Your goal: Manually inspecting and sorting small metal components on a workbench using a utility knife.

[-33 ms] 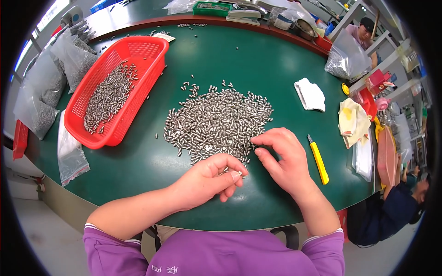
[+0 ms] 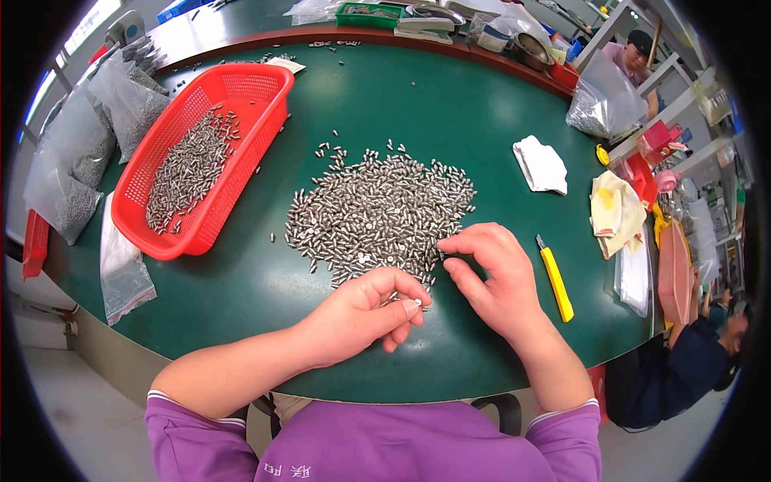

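A broad pile of small bullet-shaped metal pieces (image 2: 377, 213) lies on the green tabletop (image 2: 458, 112). At its near edge, my left hand (image 2: 373, 313) is closed, thumb against index finger, with one small metal piece (image 2: 418, 303) showing at the fingertips. My right hand (image 2: 494, 277) rests at the pile's right edge, its thumb and index finger curved and a little apart. Close to those two tips is another small piece (image 2: 441, 255), not visibly gripped. To the left, a red perforated basket (image 2: 269, 120) holds more of the same pieces.
A yellow utility knife (image 2: 555, 283) lies right of my right hand, with a folded white cloth (image 2: 541, 165) beyond it. Filled clear bags (image 2: 80, 153) line the left edge, near a flat plastic bag (image 2: 124, 269). Two other people (image 2: 630, 60) are at the right.
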`<state>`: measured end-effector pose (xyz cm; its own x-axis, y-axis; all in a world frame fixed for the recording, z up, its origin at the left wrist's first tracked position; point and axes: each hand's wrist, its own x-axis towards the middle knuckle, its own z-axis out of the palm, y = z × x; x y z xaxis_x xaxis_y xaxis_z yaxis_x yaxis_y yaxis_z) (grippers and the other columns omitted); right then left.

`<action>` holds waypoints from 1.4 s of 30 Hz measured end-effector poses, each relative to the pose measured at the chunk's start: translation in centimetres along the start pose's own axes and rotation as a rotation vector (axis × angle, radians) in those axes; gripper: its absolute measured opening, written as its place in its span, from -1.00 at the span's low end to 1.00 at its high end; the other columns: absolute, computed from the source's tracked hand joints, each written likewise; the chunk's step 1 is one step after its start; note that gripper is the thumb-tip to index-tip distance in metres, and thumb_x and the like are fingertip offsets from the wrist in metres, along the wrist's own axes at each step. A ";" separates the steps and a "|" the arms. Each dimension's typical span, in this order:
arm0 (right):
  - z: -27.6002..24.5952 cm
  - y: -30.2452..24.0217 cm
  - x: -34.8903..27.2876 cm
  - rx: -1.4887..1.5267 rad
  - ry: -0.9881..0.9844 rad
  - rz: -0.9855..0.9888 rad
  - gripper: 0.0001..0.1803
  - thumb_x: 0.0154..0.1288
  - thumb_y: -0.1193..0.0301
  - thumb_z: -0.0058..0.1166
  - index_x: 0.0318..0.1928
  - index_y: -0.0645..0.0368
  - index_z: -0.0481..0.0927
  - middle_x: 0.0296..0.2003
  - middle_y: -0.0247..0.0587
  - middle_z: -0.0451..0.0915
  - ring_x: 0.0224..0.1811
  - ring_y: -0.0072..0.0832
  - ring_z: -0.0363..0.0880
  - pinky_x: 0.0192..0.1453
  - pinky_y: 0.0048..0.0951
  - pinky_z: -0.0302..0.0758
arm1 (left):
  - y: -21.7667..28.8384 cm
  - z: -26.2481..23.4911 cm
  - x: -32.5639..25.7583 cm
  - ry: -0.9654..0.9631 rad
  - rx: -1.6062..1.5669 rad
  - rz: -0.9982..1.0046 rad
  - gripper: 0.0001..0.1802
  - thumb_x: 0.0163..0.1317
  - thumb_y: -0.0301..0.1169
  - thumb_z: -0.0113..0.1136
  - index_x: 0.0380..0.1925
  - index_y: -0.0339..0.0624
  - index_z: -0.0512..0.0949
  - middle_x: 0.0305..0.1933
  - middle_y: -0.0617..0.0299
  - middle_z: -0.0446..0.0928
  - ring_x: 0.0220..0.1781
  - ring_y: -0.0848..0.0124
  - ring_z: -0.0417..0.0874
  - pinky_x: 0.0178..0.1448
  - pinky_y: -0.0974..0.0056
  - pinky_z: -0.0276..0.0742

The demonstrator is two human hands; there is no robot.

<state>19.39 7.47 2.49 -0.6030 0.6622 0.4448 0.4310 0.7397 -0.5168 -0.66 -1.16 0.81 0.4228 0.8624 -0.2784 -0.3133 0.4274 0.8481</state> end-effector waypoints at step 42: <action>0.3 1.8 -0.5 -0.044 0.183 -0.288 -0.81 0.14 0.42 0.22 -0.19 0.03 0.61 -0.30 -0.32 0.59 -0.22 -0.31 0.56 -0.13 -0.30 0.50 | 9.5 -10.2 -4.1 0.838 0.185 0.991 -0.83 0.46 -0.34 -0.08 -0.07 -0.16 0.40 -0.39 0.39 0.39 -0.55 0.69 0.25 -0.55 0.56 0.16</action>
<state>20.25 8.44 1.07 -0.5755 0.4328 0.6939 0.2915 0.9013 -0.3204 -14.01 2.13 5.40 -0.5932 0.7213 0.3577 -0.0351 -0.4670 0.8836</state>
